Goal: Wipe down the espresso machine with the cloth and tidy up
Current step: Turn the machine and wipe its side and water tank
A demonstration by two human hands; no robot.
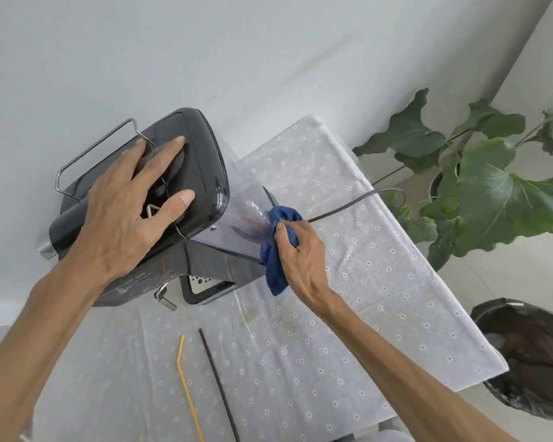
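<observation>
Clearly mid-wipe: the espresso machine [147, 199] stands at the back left of the table [348, 330], near the wall, and the right hand [300, 250] holds the bunched blue cloth [276, 250] closed in its fingers, pressed against the clear tank on the machine's rear side. The left hand [131, 205] lies flat and open on top — steadying it. Wiping seems under way; tidying looks undone, since a yellow straw [189, 390] and a dark stick [219, 384] lie on the tablecloth — a bin [530, 358] sits beside the table.
</observation>
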